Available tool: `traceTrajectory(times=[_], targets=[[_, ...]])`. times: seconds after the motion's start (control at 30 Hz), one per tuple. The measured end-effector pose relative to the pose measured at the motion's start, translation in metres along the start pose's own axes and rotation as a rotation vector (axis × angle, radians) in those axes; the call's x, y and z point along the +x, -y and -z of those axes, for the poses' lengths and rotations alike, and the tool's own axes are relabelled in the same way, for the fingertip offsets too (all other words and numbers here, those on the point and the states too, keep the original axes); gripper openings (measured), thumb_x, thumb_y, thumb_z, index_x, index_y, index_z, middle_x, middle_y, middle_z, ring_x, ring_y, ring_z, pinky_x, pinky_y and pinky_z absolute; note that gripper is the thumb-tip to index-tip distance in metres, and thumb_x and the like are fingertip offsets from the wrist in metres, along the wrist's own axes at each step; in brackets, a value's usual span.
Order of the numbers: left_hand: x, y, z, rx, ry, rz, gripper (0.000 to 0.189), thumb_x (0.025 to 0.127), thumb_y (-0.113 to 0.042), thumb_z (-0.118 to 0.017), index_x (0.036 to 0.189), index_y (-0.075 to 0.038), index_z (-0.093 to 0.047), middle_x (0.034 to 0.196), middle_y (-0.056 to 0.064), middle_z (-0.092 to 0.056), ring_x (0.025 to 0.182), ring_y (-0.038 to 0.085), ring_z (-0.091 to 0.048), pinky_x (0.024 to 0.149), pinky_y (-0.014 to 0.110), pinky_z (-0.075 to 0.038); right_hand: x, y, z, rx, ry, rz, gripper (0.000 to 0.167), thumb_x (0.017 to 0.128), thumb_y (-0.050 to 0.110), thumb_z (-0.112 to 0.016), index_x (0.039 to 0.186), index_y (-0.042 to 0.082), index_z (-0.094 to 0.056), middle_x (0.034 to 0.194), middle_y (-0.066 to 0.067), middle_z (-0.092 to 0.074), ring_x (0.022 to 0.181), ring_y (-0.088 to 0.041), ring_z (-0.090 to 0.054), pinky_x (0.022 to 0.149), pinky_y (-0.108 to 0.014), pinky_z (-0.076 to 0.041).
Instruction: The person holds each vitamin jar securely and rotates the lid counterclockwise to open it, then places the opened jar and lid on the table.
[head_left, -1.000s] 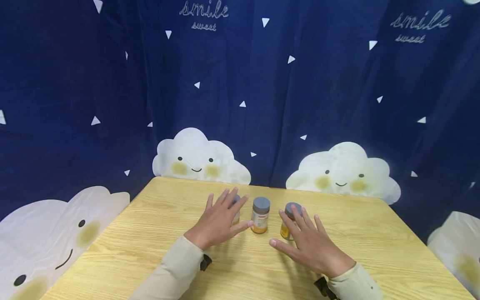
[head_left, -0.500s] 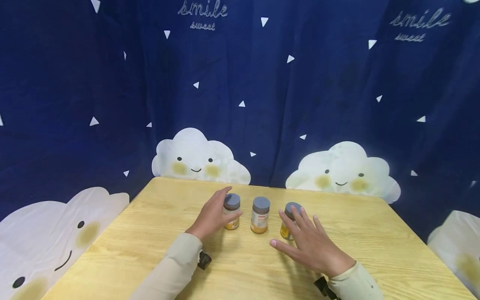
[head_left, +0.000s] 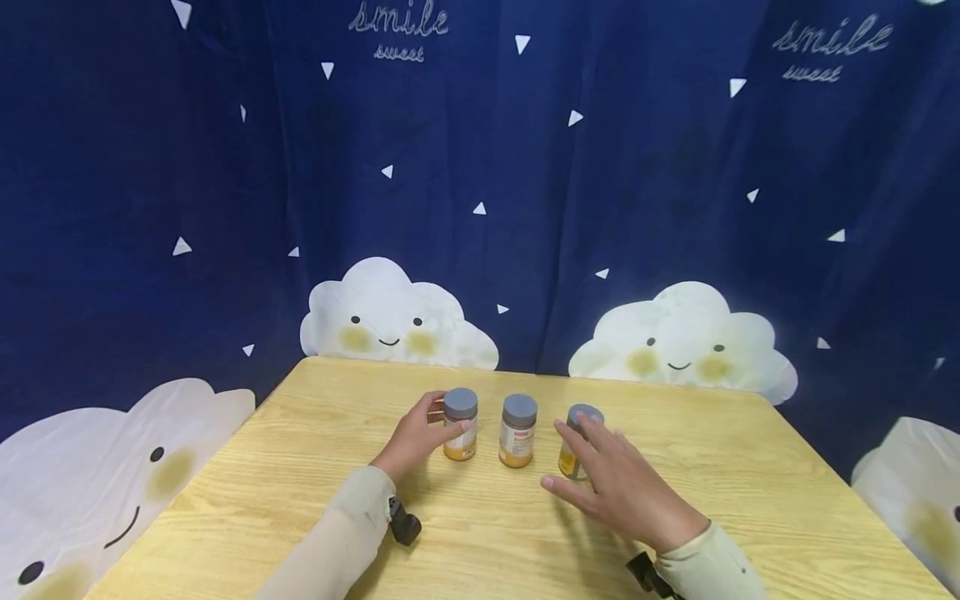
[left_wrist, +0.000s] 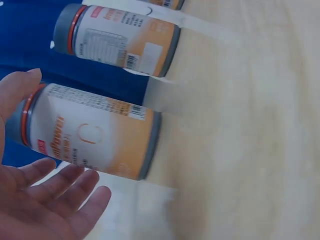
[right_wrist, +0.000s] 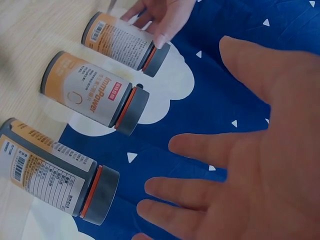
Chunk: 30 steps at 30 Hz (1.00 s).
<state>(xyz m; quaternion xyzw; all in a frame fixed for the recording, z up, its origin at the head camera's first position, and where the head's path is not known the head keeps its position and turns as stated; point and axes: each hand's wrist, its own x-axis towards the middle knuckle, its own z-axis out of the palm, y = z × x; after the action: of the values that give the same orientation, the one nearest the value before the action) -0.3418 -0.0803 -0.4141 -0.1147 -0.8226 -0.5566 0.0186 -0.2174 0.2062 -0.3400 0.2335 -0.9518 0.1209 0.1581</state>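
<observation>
Over the wooden table (head_left: 480, 550), the right hand (head_left: 618, 487) spreads its fingers; the left hand (head_left: 411, 437) has thumb and fingers apart. Between those stands the left jar (left_wrist: 97, 131), contact unclear from here; the right jar (right_wrist: 52, 172) is near the right hand, the middle jar (head_left: 517, 432) between.

Booth-like space: cloud-print curtain (head_left: 660, 183), table (head_left: 480, 533)

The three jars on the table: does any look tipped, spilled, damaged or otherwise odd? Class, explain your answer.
Nothing stands out. The left jar, middle jar and right jar stand upright on the table, lids on, with no spill or damage visible. Their slant in the wrist views likely comes from the camera angle.
</observation>
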Motion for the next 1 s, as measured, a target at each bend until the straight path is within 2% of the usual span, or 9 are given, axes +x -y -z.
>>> traceTrajectory(times=[0.2,0.33,0.47,0.6,0.63,0.77,0.83,0.87,1.0], targets=[[-0.003,0.017,-0.004,-0.037,0.030,0.015,0.071,0.082,-0.040,-0.076,0.140,-0.014,-0.044,0.136,0.011,-0.051,0.125,0.033,-0.048,0.098,0.051,-0.043,0.004,0.004,0.001,-0.028,-0.093,0.020,0.057,0.086,0.049,-0.068,0.127,0.010,-0.061,0.127,-0.011,-0.060,0.112,-0.031,-0.059,0.086,-0.049,-0.051],[-0.002,0.024,-0.007,-0.028,0.023,-0.009,0.067,0.082,-0.038,-0.077,0.137,-0.016,-0.047,0.134,0.009,-0.053,0.123,0.033,-0.050,0.098,0.051,-0.043,0.005,0.006,0.004,-0.020,-0.155,0.012,0.042,0.083,0.037,-0.074,0.118,0.014,-0.066,0.114,-0.004,-0.067,0.099,-0.025,-0.065,0.077,-0.044,-0.054],[-0.001,0.029,-0.009,-0.029,0.008,-0.023,0.065,0.081,-0.036,-0.078,0.136,-0.016,-0.049,0.133,0.009,-0.054,0.121,0.032,-0.052,0.097,0.051,-0.043,0.005,0.007,0.006,0.000,-0.149,0.017,0.039,0.084,0.036,-0.074,0.115,0.013,-0.067,0.111,-0.002,-0.068,0.094,-0.022,-0.066,0.075,-0.041,-0.054],[-0.002,0.032,-0.010,-0.045,0.007,-0.043,0.062,0.082,-0.033,-0.077,0.136,-0.017,-0.050,0.131,0.008,-0.055,0.117,0.029,-0.054,0.095,0.048,-0.045,0.005,0.006,0.010,0.020,-0.074,0.001,0.029,0.085,0.039,-0.072,0.104,0.017,-0.069,0.097,0.005,-0.069,0.081,-0.012,-0.065,0.068,-0.034,-0.052],[-0.005,0.027,-0.009,-0.050,0.010,-0.050,0.060,0.084,-0.030,-0.077,0.136,-0.015,-0.050,0.131,0.010,-0.056,0.116,0.031,-0.055,0.095,0.048,-0.045,0.005,0.006,0.011,0.032,-0.042,-0.008,0.026,0.085,0.040,-0.072,0.101,0.019,-0.069,0.093,0.008,-0.069,0.077,-0.009,-0.063,0.066,-0.032,-0.051],[-0.008,0.028,-0.009,-0.048,0.006,-0.075,0.057,0.085,-0.025,-0.076,0.135,-0.012,-0.051,0.129,0.014,-0.057,0.112,0.032,-0.057,0.092,0.048,-0.047,0.004,0.004,0.013,0.084,0.103,-0.022,0.023,0.087,0.046,-0.068,0.090,0.024,-0.063,0.083,0.012,-0.064,0.073,-0.007,-0.059,0.061,-0.031,-0.047],[-0.007,0.028,-0.010,-0.042,0.004,-0.073,0.056,0.084,-0.024,-0.076,0.134,-0.011,-0.052,0.128,0.014,-0.058,0.111,0.031,-0.058,0.092,0.048,-0.047,0.003,0.003,0.013,0.100,0.163,-0.014,0.026,0.087,0.049,-0.066,0.092,0.023,-0.062,0.086,0.009,-0.065,0.076,-0.010,-0.061,0.063,-0.033,-0.048],[-0.003,0.034,-0.012,-0.034,0.001,-0.074,0.056,0.084,-0.026,-0.077,0.133,-0.013,-0.053,0.127,0.012,-0.059,0.110,0.029,-0.058,0.092,0.047,-0.047,0.002,0.002,0.013,0.101,0.187,0.000,0.029,0.088,0.049,-0.065,0.094,0.021,-0.063,0.088,0.008,-0.066,0.078,-0.012,-0.062,0.064,-0.035,-0.049],[0.001,0.037,-0.015,-0.002,-0.002,-0.080,0.054,0.083,-0.028,-0.077,0.130,-0.015,-0.055,0.122,0.009,-0.063,0.105,0.024,-0.059,0.091,0.045,-0.046,-0.002,0.000,0.012,0.119,0.321,0.024,0.044,0.088,0.052,-0.063,0.108,0.012,-0.065,0.096,0.000,-0.068,0.085,-0.018,-0.065,0.070,-0.040,-0.051]])
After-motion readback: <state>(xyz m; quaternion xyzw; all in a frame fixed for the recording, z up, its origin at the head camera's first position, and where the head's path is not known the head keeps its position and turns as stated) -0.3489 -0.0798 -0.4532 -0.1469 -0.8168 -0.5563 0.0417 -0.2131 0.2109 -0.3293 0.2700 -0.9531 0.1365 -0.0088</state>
